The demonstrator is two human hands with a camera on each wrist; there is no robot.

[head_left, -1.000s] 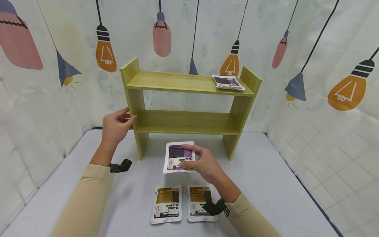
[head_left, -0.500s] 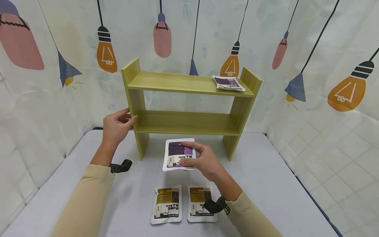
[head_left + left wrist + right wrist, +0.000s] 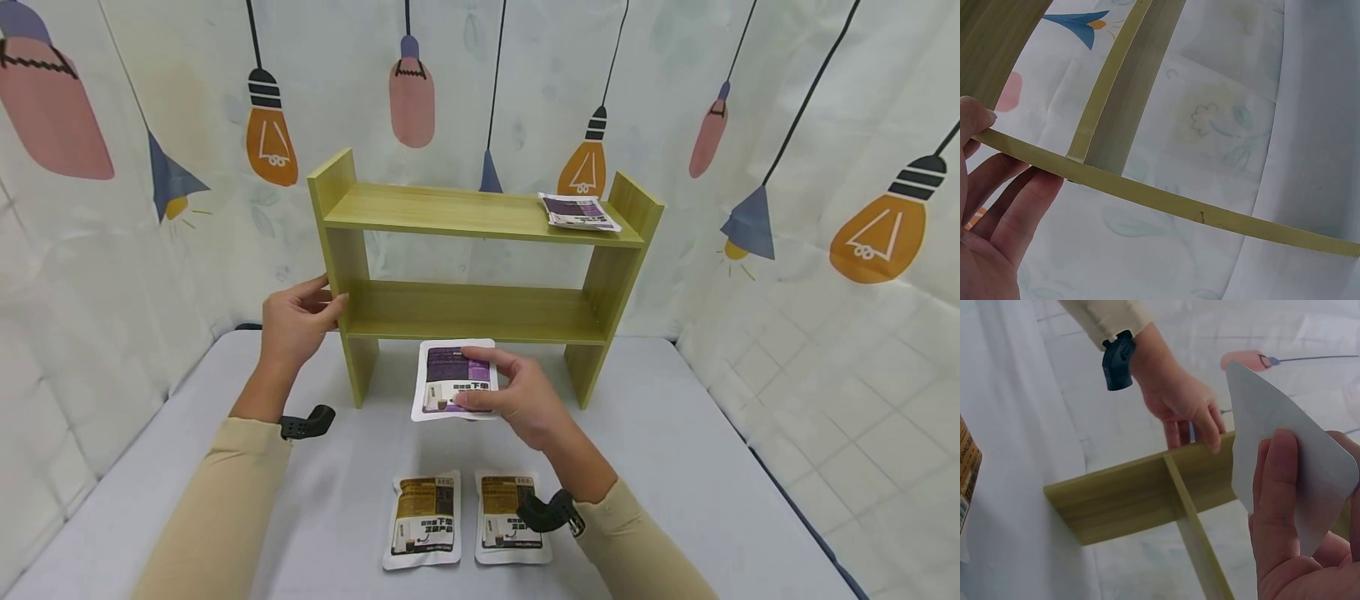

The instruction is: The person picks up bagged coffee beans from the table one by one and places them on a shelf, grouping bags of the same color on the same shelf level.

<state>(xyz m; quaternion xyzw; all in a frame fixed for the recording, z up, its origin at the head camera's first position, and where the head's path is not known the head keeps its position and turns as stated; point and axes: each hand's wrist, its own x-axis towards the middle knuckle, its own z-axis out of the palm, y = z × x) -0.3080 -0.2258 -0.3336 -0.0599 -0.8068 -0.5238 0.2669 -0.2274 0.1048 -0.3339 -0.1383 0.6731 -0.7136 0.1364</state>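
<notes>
Between the thumb and fingers of my right hand (image 3: 525,400) is a white-edged pouch with a purple label (image 3: 453,379). It is held above the table, in front of the shelf's lower opening; its plain white side (image 3: 1291,450) faces the right wrist view. My left hand (image 3: 296,325) grips the left side panel of a yellow-green wooden shelf (image 3: 472,310). In the left wrist view, thumb and fingers lie on either side of that panel's edge (image 3: 1166,199). More purple-labelled pouches (image 3: 577,212) lie stacked on the top board's right end.
Two brown-labelled pouches lie flat near the front of the white table, one on the left (image 3: 423,518) and one on the right (image 3: 510,517), partly below the right wrist's black strap camera (image 3: 543,511). A printed curtain (image 3: 465,83) hangs behind the shelf.
My right hand has raised the purple-labelled pouch slightly and moved it toward the shelf. The left hand keeps its grip on the side panel.
</notes>
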